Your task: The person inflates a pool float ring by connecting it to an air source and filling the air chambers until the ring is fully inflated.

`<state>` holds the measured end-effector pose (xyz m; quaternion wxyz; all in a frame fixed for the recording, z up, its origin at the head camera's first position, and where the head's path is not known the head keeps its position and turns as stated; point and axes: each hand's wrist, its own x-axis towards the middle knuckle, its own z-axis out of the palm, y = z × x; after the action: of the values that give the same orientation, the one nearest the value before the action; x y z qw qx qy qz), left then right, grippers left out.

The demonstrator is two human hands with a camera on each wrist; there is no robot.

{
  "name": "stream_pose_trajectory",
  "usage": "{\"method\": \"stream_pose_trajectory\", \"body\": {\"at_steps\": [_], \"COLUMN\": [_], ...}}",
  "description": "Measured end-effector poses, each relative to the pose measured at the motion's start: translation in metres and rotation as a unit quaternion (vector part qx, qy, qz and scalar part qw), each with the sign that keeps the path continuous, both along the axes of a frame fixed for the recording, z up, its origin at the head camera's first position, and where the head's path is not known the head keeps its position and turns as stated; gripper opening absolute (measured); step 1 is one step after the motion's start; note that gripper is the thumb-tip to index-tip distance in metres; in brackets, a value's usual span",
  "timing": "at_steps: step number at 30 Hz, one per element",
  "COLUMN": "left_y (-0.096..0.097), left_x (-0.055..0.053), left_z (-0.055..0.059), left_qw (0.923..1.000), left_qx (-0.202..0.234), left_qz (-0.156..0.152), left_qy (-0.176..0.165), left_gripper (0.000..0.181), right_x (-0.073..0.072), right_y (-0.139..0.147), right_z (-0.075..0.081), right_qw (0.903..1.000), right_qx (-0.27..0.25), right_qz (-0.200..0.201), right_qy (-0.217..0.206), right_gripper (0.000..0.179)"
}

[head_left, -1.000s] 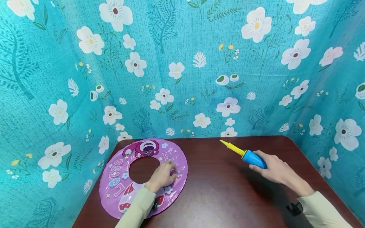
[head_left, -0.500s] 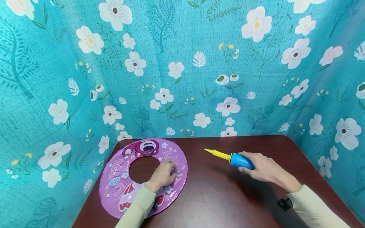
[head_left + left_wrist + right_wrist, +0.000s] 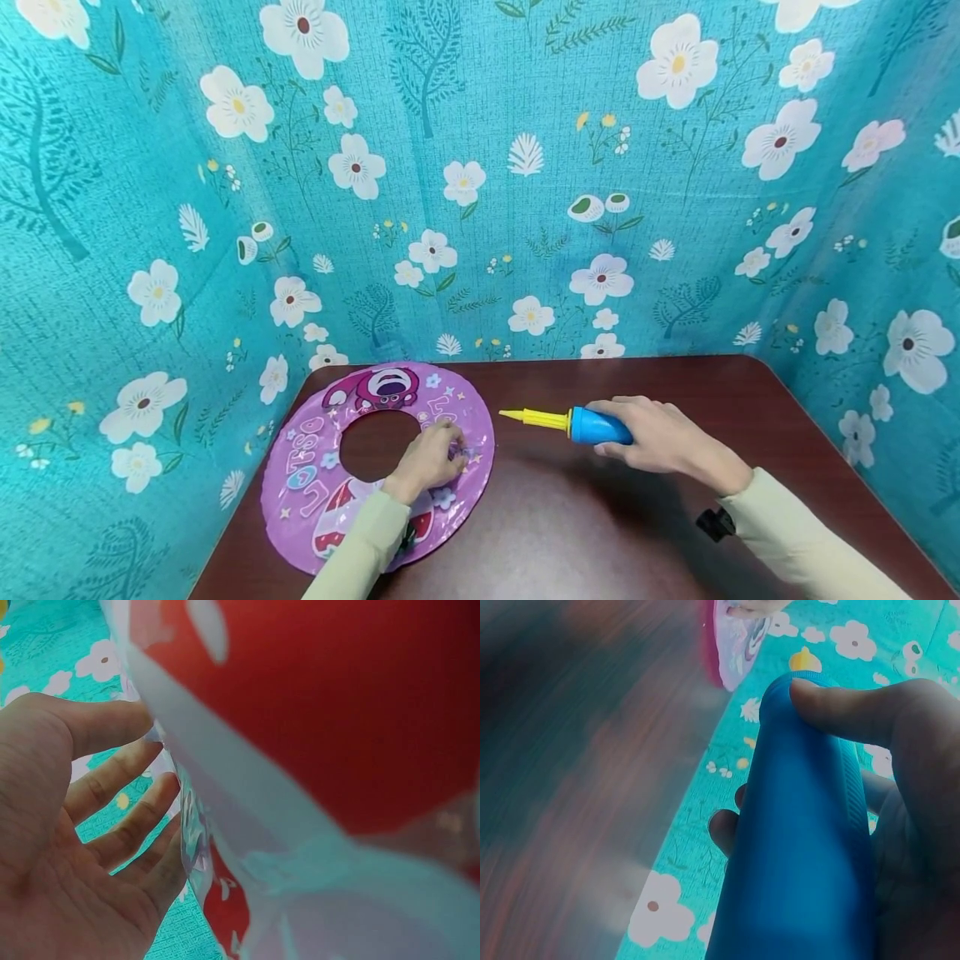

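A purple inflatable swim ring (image 3: 300,500) with cartoon prints lies flat at the left of the table. My left hand (image 3: 431,458) is over its right side; in the left wrist view, thumb and forefinger pinch a small clear valve (image 3: 154,735) on the ring, while the other fingers reach along the vinyl. My right hand (image 3: 652,433) grips the blue body of a hand pump (image 3: 600,427), fingers and thumb wrapped round it. The pump's yellow nozzle (image 3: 517,414) points left, its tip close to the ring's right edge. Above the table, the pump casts a shadow.
Under everything is a dark brown wooden table (image 3: 540,533). A turquoise flowered curtain (image 3: 495,225) hangs along its back and both sides. A black wrist camera (image 3: 716,523) is strapped by the right sleeve (image 3: 795,533).
My right hand has carried the pump leftward toward the swim ring, and the nozzle has swung from pointing up-left to nearly level. The left hand and the ring have stayed put.
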<state>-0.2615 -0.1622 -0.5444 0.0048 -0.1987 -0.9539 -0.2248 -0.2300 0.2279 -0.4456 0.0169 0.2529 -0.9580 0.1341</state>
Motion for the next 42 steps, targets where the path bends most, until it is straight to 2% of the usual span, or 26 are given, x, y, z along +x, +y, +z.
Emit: {"method": "stream_pose_trajectory", "body": {"at_steps": [9, 15, 21, 28, 33, 42], "left_y": [0.000, 0.002, 0.004, 0.003, 0.003, 0.004], "left_x": [0.000, -0.002, -0.003, -0.001, 0.001, 0.000], "left_z": [0.002, 0.001, 0.002, 0.003, 0.002, 0.004], "left_qw": [0.9997, 0.9999, 1.0000, 0.9995, 0.9992, 0.9994], "left_qx": [0.005, 0.007, 0.008, 0.009, 0.009, 0.007], "left_qz": [0.013, 0.007, 0.002, 0.016, 0.020, 0.017], "left_qy": [-0.021, -0.013, -0.002, -0.027, -0.033, -0.029], "left_gripper": [0.022, 0.021, 0.021, 0.025, 0.022, 0.020], "right_x": [-0.008, -0.013, -0.014, -0.017, -0.018, -0.017], "right_y": [-0.025, -0.042, -0.054, -0.065, -0.070, -0.077], "right_z": [0.000, -0.004, -0.008, -0.018, -0.024, -0.021], "right_qw": [0.9993, 0.9980, 0.9969, 0.9964, 0.9960, 0.9956], "right_qx": [0.012, 0.035, 0.057, 0.061, 0.067, 0.076], "right_qz": [0.027, 0.048, 0.052, 0.057, 0.051, 0.043], "right_qy": [-0.021, -0.021, -0.009, -0.015, -0.030, -0.036], "right_gripper": [0.071, 0.068, 0.065, 0.065, 0.064, 0.062]}}
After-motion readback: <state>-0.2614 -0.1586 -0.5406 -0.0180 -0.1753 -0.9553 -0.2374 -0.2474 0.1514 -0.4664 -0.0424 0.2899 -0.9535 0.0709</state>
